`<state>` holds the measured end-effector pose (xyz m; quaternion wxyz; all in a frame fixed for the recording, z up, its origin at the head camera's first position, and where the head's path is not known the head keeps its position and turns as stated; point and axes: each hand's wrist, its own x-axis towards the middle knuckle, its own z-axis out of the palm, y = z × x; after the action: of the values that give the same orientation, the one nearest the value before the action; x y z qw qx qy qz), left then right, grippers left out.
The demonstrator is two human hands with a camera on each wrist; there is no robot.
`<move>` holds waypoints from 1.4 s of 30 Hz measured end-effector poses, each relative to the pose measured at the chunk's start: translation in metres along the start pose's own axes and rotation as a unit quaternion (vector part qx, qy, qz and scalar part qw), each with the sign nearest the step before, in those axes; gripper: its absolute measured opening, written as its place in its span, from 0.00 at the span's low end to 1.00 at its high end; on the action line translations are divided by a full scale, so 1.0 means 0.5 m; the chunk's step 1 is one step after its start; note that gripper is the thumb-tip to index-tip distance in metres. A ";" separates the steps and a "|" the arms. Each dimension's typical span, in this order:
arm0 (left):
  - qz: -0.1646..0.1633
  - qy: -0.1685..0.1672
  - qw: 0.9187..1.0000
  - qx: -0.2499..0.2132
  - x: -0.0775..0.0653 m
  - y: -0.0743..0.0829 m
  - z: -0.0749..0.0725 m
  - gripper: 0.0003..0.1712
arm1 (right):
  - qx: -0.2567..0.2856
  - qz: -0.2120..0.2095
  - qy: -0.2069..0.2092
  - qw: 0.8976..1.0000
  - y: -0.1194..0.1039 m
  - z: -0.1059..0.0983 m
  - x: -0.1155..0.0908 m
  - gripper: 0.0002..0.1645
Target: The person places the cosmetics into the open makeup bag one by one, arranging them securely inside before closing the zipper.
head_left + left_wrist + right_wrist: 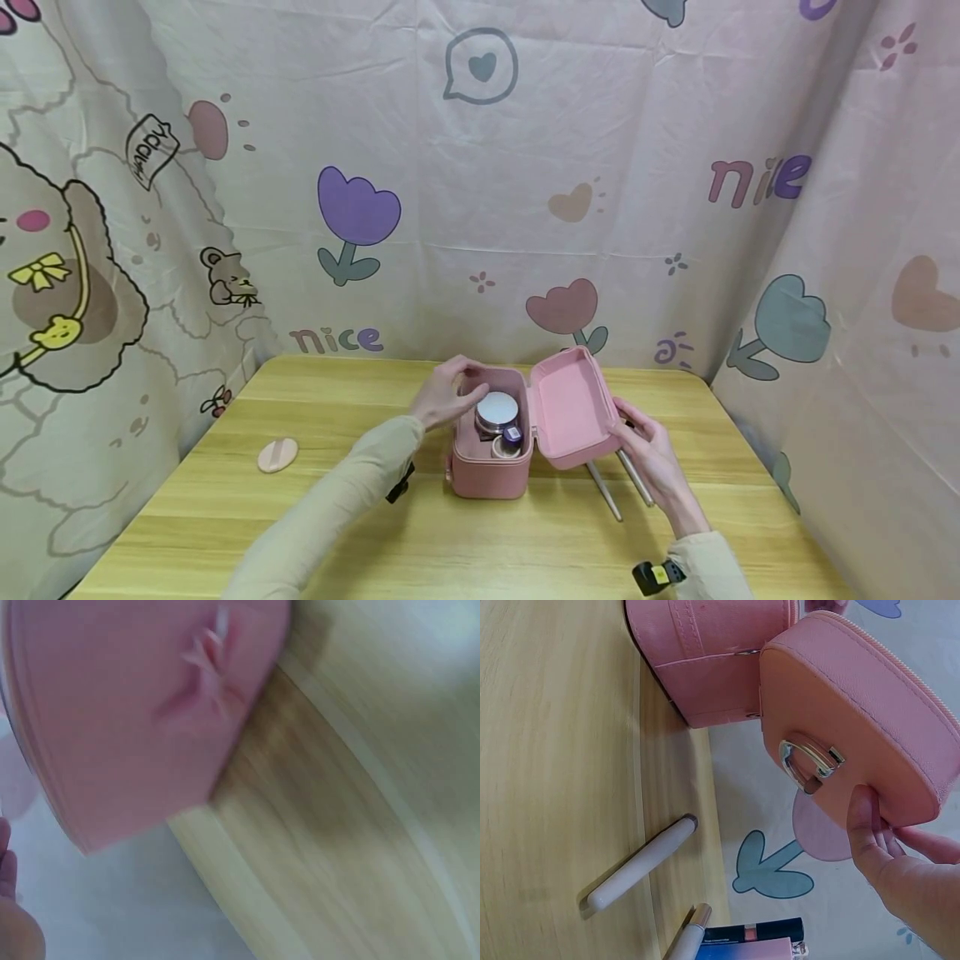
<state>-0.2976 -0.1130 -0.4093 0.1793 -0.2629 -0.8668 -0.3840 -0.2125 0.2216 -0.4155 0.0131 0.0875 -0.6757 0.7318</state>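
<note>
If the right hand (645, 442) loses its pinch, the lid (573, 404) could drop right, tipping the box (489, 481) under the wide left hand (447, 395).

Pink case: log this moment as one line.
pink case: lid open | left hand: at case's opening | right hand: holds lid | white-topped container: inside case | round puff: on table

The word "nice" can be read twice on the patterned cloth (487, 187): once high on the right, and once lower, left of the middle, just above the far edge of the tabletop (487, 550). A speech bubble (481, 66) with a heart in it stands near the cloth's top. Slanted letters on a drawn tag (152, 150) are unclear; print on a black tube (769, 930) is too small to read.
</note>
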 end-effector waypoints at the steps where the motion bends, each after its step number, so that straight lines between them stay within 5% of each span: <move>1: -0.004 0.008 1.000 0.006 -0.003 -0.007 -0.005 0.20 | -0.001 0.000 -0.001 1.000 0.001 0.000 0.000 0.38; 20: -0.059 0.068 0.991 0.094 -0.090 -0.146 -0.126 0.25 | 0.002 -0.001 -0.001 1.000 0.005 -0.002 0.001 0.39; 28: -0.158 0.081 0.978 0.112 -0.140 -0.203 -0.185 0.29 | 0.003 -0.006 -0.003 1.000 0.006 -0.003 0.000 0.38; 42: -0.308 0.008 0.946 0.104 -0.250 -0.255 -0.314 0.53 | 0.017 -0.016 -0.008 1.000 0.003 -0.002 -0.001 0.38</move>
<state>-0.2567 -0.3444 -0.4457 0.0854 0.0399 -0.9390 -0.3306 -0.2122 0.2226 -0.4173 0.0178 0.1043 -0.6617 0.7423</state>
